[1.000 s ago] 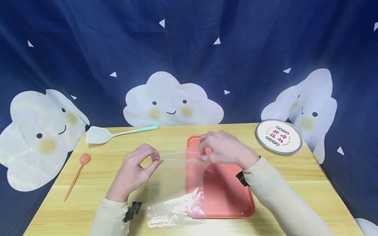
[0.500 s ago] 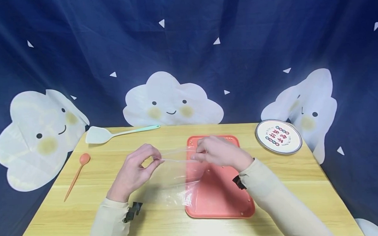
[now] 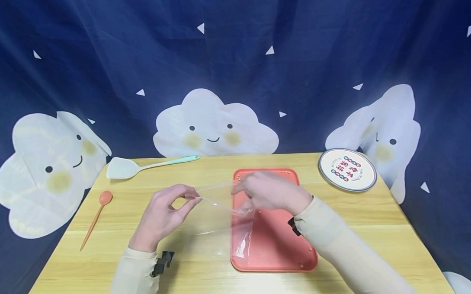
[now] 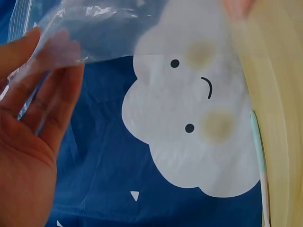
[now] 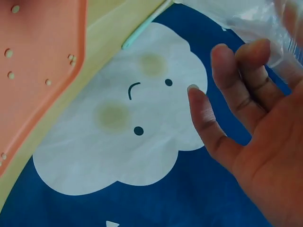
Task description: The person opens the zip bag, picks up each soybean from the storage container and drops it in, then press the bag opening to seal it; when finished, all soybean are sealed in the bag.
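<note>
A clear plastic zip bag hangs over the table between my hands, its mouth parted at the top. My left hand pinches the mouth's left end between thumb and fingers. In the left wrist view the bag's ridged zip strip runs beside the thumb. On the other side my right hand touches the mouth, its thumb and forefinger spread apart at the two edges. Its other fingers show loosely bent in the right wrist view, with nothing in them. The bag partly overlaps a coral-red tray.
A white spatula with a mint handle lies along the table's back left edge. Nearer on the left is an orange spoon. At the back right sits a round white plate or lid with red print.
My right thumb and forefinger have moved apart, and the bag's mouth has widened. The right hand has shifted slightly left, while the left hand keeps its pinch.
</note>
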The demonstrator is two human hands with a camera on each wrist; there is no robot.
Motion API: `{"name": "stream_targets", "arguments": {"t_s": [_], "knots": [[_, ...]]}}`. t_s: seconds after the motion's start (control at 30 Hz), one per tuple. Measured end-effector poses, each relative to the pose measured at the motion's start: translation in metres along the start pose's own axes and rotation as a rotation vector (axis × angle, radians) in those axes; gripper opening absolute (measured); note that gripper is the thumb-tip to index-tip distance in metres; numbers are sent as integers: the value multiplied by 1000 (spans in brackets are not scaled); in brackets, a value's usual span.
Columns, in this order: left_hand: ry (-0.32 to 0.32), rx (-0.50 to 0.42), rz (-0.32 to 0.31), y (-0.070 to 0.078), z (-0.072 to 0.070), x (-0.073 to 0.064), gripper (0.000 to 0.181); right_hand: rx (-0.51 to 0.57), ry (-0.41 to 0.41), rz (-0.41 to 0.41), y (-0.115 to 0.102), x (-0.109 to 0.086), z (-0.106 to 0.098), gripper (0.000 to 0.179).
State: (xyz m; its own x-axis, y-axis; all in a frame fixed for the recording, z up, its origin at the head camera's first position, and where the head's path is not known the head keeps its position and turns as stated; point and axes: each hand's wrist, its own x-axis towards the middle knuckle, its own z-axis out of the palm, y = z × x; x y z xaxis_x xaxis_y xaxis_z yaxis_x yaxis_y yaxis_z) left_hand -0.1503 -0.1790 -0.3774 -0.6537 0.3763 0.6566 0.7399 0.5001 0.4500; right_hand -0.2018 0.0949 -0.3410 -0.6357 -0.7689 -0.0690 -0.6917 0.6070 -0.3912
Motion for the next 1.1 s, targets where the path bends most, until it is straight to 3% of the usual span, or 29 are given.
{"name": "stream_targets", "arguments": {"t_s": [0.1, 0.2, 0.57, 0.67, 0.83, 0.97, 1.1], "knots": [[-5, 14, -11, -1, 0, -2, 27, -29, -24, 32, -2, 2, 1, 62], [-14, 19, -29, -2, -2, -4, 26, -36, -18, 28, -2, 2, 2, 66], [-37, 3, -12, -8, -9, -7, 26, 41, 39, -63, 3, 9, 6, 53], [-10, -13, -26, -10, -13, -8, 21, 75, 78, -99, 3, 13, 7, 49], [85, -8, 4, -12, -19, -7, 15, 153, 129, -148, 0, 22, 7, 52], [103, 5, -3, -13, -21, -8, 8, 234, 100, -142, 0, 28, 11, 49], [77, 34, -43, -15, -22, -13, 17, 259, 63, -124, 2, 34, 19, 44]]}}
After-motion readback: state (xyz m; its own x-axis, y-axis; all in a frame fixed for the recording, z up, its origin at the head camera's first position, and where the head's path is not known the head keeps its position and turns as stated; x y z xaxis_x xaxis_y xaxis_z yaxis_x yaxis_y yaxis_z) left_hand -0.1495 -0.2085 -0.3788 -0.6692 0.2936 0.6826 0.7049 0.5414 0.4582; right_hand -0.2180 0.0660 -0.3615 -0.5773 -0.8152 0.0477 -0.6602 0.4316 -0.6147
